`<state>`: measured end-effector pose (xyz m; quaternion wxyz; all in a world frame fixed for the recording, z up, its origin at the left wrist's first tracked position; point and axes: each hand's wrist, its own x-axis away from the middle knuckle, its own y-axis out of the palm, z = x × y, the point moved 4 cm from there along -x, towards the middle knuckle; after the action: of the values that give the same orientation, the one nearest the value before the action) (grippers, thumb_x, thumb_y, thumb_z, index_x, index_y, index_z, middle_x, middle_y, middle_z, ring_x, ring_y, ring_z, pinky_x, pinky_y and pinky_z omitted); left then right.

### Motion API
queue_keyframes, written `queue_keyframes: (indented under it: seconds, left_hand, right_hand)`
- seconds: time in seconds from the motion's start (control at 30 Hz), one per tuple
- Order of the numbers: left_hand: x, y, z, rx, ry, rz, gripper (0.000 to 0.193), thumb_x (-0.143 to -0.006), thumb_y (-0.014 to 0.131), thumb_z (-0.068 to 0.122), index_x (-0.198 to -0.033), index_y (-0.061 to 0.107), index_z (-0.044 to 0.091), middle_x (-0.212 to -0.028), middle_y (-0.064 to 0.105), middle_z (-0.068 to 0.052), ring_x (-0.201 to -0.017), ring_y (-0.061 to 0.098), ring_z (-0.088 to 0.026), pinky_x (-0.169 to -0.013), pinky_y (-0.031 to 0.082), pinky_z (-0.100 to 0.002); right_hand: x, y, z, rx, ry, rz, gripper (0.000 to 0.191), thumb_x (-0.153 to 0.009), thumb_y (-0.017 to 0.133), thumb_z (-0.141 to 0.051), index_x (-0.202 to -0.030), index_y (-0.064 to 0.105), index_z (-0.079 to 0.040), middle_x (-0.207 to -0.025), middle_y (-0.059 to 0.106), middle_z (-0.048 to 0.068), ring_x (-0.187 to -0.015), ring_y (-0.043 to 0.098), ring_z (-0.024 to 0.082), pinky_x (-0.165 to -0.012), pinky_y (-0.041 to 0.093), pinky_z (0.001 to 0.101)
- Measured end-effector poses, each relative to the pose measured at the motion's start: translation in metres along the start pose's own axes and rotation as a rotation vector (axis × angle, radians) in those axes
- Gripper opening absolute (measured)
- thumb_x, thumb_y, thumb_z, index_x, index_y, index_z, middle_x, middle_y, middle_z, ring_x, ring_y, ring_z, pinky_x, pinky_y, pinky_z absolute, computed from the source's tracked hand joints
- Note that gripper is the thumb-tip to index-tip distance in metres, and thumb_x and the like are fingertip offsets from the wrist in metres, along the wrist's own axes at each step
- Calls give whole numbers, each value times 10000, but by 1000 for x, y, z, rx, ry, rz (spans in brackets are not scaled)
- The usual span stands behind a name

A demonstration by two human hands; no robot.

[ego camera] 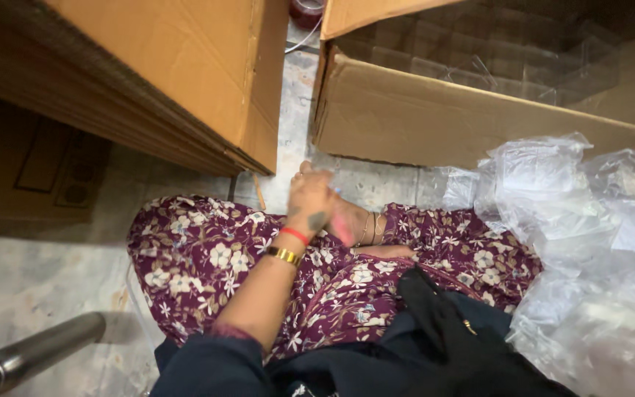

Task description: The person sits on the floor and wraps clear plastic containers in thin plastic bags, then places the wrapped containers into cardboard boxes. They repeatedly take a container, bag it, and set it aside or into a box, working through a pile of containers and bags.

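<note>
From the head view, the person is sitting on the floor [31, 287] with a maroon floral cloth [207, 257] spreading over the lap. The left hand [310, 202] is reaching forward over the lap, and its fingers seem to be curling around something small and clear, too blurred to identify. The right hand [347, 220] is lying just behind it, mostly hidden, so its grip cannot be told. A stack of flat cardboard [148, 73] is leaning at the left, an open cardboard box [435, 117] holding clear plastic trays [494, 59] is standing ahead, and crumpled clear plastic bags [582, 235] are lying at the right.
</note>
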<state>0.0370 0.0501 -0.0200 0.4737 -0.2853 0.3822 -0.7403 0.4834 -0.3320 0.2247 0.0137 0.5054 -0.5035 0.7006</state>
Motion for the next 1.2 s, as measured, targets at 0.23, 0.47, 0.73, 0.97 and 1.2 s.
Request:
queue_keyframes:
  seconds: [0.23, 0.47, 0.73, 0.97, 1.2]
  left_hand:
    - [-12, 75, 23, -114, 397, -20, 480, -748, 647, 519, -998, 806, 142, -1174, 716, -186, -1212, 575, -439, -999, 256, -700]
    - [-19, 74, 43, -335, 117, -589, 622, -883, 535, 674, -1131, 790, 163, -1209, 738, -107, -1236, 632, -308, -1166, 274, -577]
    - [-9, -82, 151, 1059, 805, -224, 1056, -822, 825, 363, -1620, 203, 61, -1638, 311, -259, -1528, 299, -337, -1225, 301, -410]
    - [-74, -125, 109, 1134, 177, 207, 576, -861, 714, 130, -1418, 570, 106, -1277, 744, -124, -1188, 722, -259, -998, 566, -352]
    - [-93, -159, 38, 608, 389, 677, 562, -797, 730, 96, -1337, 575, 119, -1460, 523, -186, -1255, 606, -407, -1021, 536, -433]
  right_hand:
    - [-48, -11, -30, 152, -145, -69, 707, -821, 724, -294, -1492, 506, -259, -1170, 743, -7, -1074, 717, 132, -984, 578, 313]
    - [-29, -24, -159, -58, -505, 108, 481, -842, 733, -387, -1293, 663, -234, -1097, 774, 4, -1007, 734, 154, -920, 582, 331]
    - [-86, -3, -361, -1004, -871, 465, 230, -1016, 724, -182, -1144, 673, 3, -1054, 687, 77, -987, 620, 120, -862, 506, 294]
    - [-88, -68, -431, -1107, -1293, 529, 874, -1018, 727, -322, -1673, 180, -134, -1625, 369, 47, -1453, 463, 200, -1157, 455, 352]
    - [-82, -124, -509, -933, -1727, 427, 1176, -968, 776, -326, -1566, -236, -299, -1730, 72, 93, -1614, 204, 267, -1347, 279, 489]
